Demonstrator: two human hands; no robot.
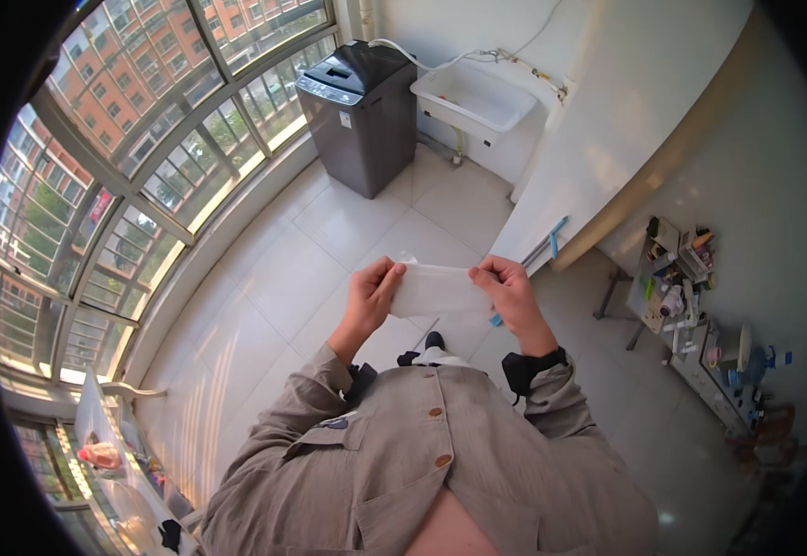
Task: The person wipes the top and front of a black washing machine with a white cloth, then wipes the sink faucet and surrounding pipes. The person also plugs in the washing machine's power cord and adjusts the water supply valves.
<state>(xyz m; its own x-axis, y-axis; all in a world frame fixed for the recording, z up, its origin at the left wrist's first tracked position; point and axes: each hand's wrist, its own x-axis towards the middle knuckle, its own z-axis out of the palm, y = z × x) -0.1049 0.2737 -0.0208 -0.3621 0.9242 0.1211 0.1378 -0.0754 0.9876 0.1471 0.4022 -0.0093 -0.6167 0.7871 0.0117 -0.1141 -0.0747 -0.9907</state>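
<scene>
Stretched between my two hands is a thin, whitish, partly see-through sheet (441,291); whether it is plastic or tissue I cannot tell. My left hand (369,296) pinches its left edge between thumb and fingers. At the opposite end, my right hand (513,295) grips the right edge the same way. The sheet hangs fairly flat in front of my body, above the tiled floor, and a small loose bit sticks up near its upper left corner. Dark bands circle both wrists.
A dark grey washing machine (366,125) stands ahead beside a white sink (476,95). Windows (162,157) line the left. To the right are a white wall panel (598,139) with a blue-ended tool (559,233), and a cluttered table (649,310). A clear-sided rack (111,454) sits at lower left.
</scene>
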